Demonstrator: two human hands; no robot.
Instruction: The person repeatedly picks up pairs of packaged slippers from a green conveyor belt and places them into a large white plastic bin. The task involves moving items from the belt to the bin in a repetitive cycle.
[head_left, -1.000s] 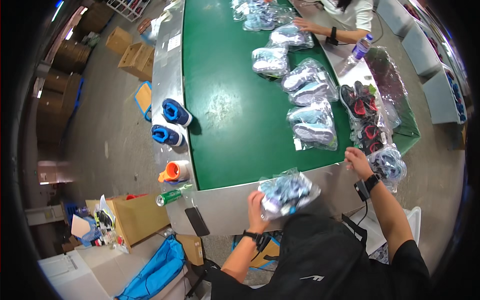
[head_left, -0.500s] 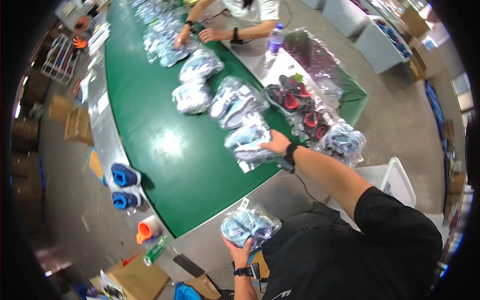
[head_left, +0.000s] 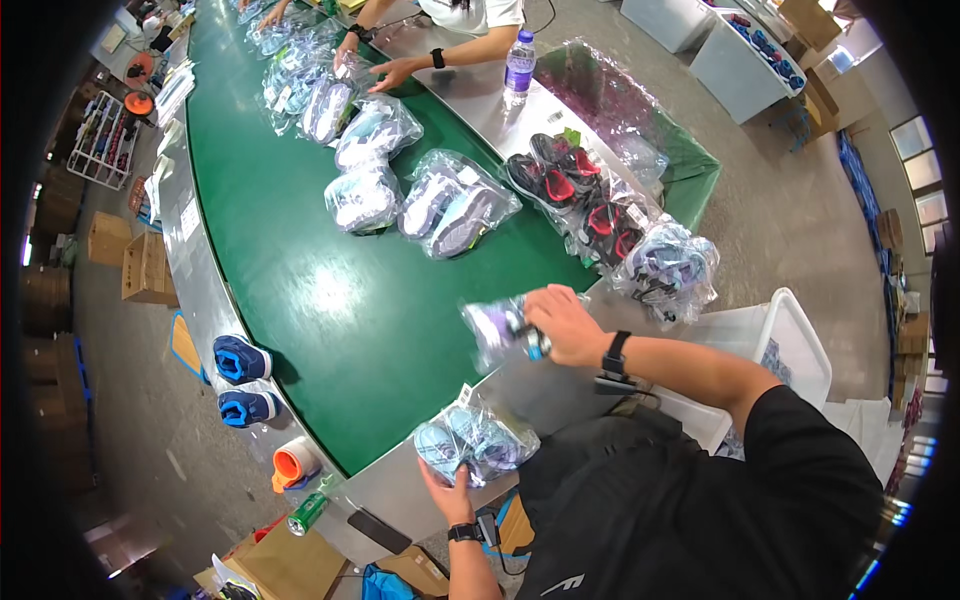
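Near the front edge of the steel table, my left hand (head_left: 447,492) grips a clear bag of light blue shoes (head_left: 478,444) from below, with a white tag at its top. Up and to the right, my right hand (head_left: 566,326) is closed on another bagged pair of shoes (head_left: 493,330), pale with purple, tilted over the belt's near edge and partly hidden by the fingers. The green conveyor belt (head_left: 270,240) carries more bagged shoes: a grey-lilac pair (head_left: 458,210) nearest me, and a white-looking bag (head_left: 362,197) to its left.
Bagged black-and-red shoes (head_left: 575,180) and another bag of bluish shoes (head_left: 670,262) lie on the right ledge by a bottle (head_left: 519,68). Navy shoes (head_left: 242,360), an orange cup (head_left: 294,462), a green can (head_left: 307,513) and a phone (head_left: 379,531) line the left and front edges. A co-worker's hands (head_left: 395,72) reach over the belt.
My right hand has lifted the bagged pair off the belt and drawn it toward me. My left hand keeps its bag, now slightly farther left. The co-worker's hands have shifted among the far bags.
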